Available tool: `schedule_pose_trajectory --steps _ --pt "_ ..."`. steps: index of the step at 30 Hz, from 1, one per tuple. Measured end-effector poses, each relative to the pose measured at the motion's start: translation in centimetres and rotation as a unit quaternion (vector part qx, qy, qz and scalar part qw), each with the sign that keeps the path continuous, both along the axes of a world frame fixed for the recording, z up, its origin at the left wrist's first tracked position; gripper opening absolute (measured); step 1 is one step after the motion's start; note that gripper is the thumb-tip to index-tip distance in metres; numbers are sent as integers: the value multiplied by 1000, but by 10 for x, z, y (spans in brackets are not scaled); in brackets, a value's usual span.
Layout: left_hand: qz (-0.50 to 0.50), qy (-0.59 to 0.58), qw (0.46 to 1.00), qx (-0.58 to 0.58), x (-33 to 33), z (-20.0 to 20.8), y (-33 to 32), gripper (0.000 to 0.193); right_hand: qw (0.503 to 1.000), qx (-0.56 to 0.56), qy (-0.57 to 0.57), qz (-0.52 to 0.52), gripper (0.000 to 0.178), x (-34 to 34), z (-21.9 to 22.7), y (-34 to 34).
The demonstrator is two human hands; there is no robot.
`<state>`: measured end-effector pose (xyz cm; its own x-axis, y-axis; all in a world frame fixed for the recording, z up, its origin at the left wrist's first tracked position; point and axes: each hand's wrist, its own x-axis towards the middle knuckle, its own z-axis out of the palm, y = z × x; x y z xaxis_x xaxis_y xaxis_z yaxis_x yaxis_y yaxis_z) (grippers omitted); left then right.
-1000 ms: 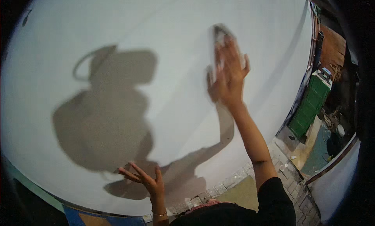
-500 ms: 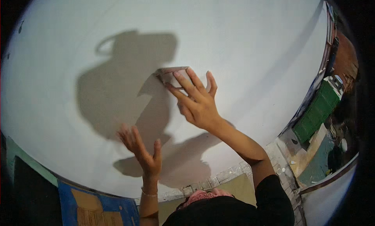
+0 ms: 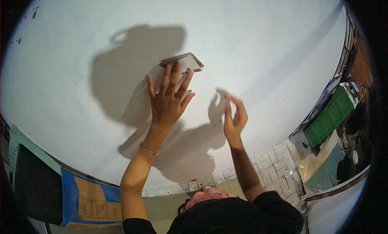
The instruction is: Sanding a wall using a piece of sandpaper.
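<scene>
Now the big white wall point(image 3: 250, 40) fills nearly all the view, with the person's shadow point(image 3: 133, 72) on it. Half a second ago the right hand pressed the small flat block point(image 3: 182, 63), probably a sanding pad, against the wall; now the left hand point(image 3: 167, 99) presses it with fingers spread flat. The right hand point(image 3: 234, 118) is off it, fingers loosely curled and empty. So the block changed hands and the rubbing seems to continue from the left.

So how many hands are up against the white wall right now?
2. The left hand presses a flat rectangular sanding block on the white plastered wall; the right hand is raised beside it, contact unclear.
</scene>
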<state>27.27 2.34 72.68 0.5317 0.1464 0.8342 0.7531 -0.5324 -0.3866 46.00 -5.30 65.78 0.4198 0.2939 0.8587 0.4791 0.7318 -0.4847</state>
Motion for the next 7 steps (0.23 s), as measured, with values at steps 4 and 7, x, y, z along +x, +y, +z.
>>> schedule_pose_trajectory --steps 4,7 --pt "38 -57 998 14 6 7 -12 65 948 -317 37 -16 16 25 -203 -54" --pt "37 -105 994 -3 15 12 -20 63 680 -706 -178 92 44 81 -411 -187"
